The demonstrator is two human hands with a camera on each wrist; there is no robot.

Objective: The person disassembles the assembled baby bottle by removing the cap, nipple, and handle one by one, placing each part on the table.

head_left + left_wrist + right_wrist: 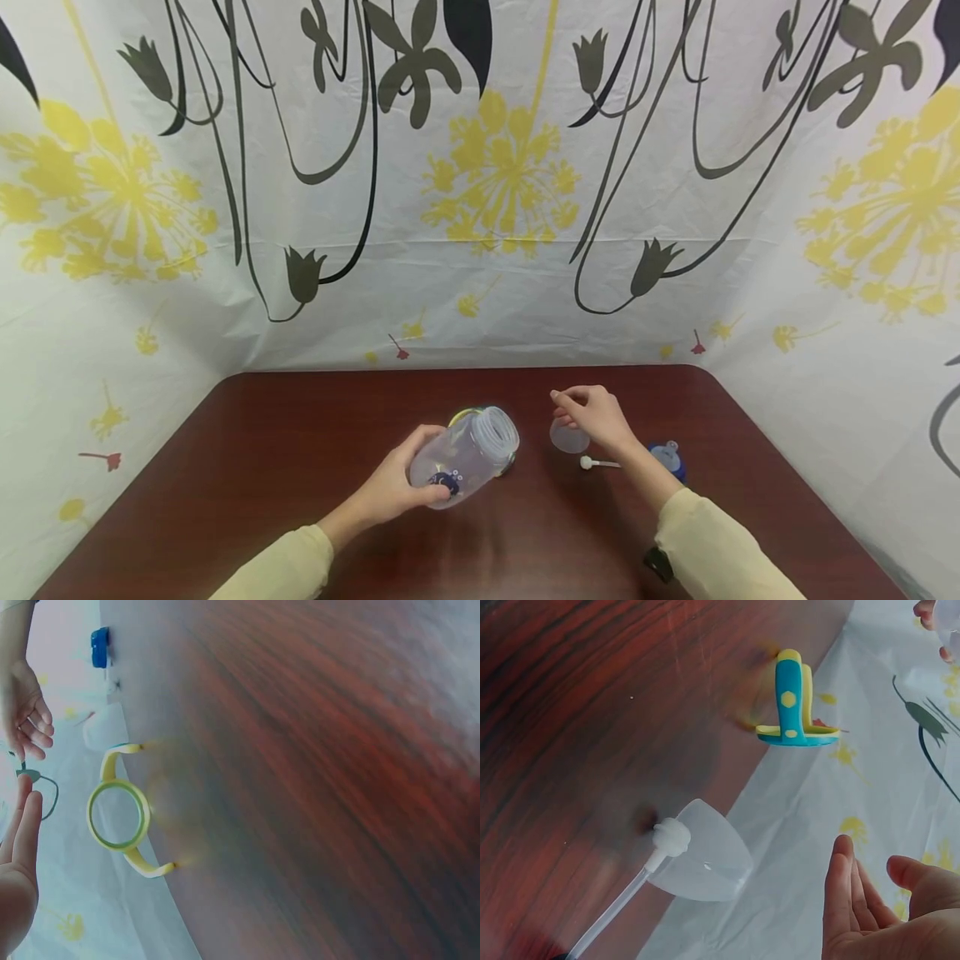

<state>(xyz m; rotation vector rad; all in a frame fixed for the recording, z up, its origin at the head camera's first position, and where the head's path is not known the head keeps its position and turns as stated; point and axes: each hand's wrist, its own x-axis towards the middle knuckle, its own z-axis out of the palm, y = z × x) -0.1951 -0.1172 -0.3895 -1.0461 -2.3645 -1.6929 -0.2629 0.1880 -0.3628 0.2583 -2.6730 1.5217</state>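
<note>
My left hand (390, 485) grips a clear baby bottle (467, 454) with a dark blue print, tilted with its open threaded mouth to the upper right. My right hand (597, 415) hovers just above a translucent dome cap (569, 442) on the table. In the right wrist view its fingers are extended, thumb apart, nothing between them. Behind the bottle stands a yellow-and-teal handle ring (788, 712), mostly hidden in the head view. A straw with a white ball end (671, 837) lies near the cap, beside the blue lid (667, 458), which my right forearm partly covers.
The dark reddish wooden table (315, 433) has rounded far corners. A white cloth (480, 317) with yellow flowers and grey stems hangs behind it and along both sides. A small dark object (658, 564) shows beside my right sleeve.
</note>
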